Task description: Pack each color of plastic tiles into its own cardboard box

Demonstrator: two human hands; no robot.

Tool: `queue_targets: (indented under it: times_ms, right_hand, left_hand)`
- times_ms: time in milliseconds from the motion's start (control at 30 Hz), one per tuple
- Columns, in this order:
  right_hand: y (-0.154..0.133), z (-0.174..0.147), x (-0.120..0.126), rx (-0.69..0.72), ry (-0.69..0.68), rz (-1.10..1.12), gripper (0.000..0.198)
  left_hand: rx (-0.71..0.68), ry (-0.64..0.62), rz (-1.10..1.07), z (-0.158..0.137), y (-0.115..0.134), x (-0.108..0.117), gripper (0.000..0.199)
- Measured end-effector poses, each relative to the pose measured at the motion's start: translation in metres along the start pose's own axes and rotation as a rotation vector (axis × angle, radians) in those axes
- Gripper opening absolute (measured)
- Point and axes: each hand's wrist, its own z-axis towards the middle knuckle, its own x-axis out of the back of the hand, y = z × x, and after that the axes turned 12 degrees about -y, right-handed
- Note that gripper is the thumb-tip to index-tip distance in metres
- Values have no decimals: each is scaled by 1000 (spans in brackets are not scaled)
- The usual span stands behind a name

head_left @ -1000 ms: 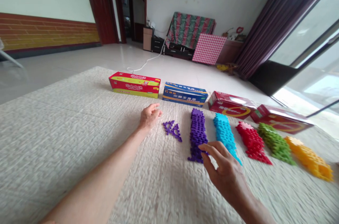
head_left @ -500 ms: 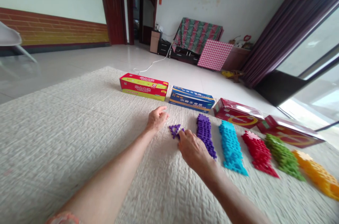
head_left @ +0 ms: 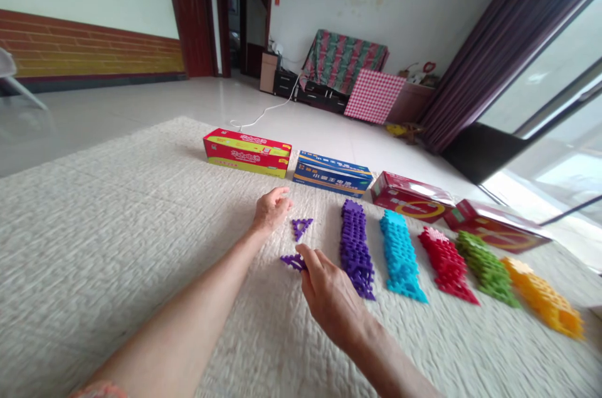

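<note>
Nearest to us, our right hand (head_left: 324, 285) pinches the near triangle (head_left: 292, 261) at its right end, between thumb and forefinger; we cannot tell whether that purple piece lies flat on the mat (head_left: 117, 229) or is tipped up a little. It looks like moulded plastic, so we judge it light, stiff and hardly fragile, perhaps slightly slick on its faces. Its toothed rim should give our fingertips purchase, and a corner or outer bar seems the best hold, since so thin a piece offers little height.

Just beyond, the far triangle (head_left: 302, 221) lies on the mat, apart from both hands. Our left hand (head_left: 271, 210) rests just left of it, fingers curled, with a narrow gap at the thumb and nothing showing in it.

To the right runs the purple row (head_left: 356, 244), then the blue row (head_left: 399, 254). Behind stand the red-yellow box (head_left: 247, 153) and blue box (head_left: 332, 175).
</note>
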Motion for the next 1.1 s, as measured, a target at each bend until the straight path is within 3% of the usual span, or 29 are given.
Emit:
queue_targets:
  times_ms: [133, 267, 367, 533, 767, 933, 1100]
  right_hand:
    - [4, -7, -4, -11, -28, 192, 40]
    - [5, -16, -3, -55, -20, 120, 35]
    - [5, -15, -2, -30, 0, 103, 41]
    - [6, -8, -6, 8, -39, 78, 31]
    - [34, -46, -9, 189, 189, -125, 44]
    - [67, -71, -9, 139, 298, -261, 43]
    - [76, -73, -10, 87, 325, -282, 44]
  left_hand:
    - [3, 7, -1, 1, -1, 0, 42]
    - [1, 10, -18, 2, -2, -1, 42]
    - [-2, 6, -20, 3, -5, -2, 42]
    - [-2, 16, -2, 3, -6, -2, 42]
    - [17, 0, -19, 2, -4, 0, 44]
    - [25, -1, -9, 1, -1, 0, 44]
    - [38, 0, 19, -1, 2, 0, 44]
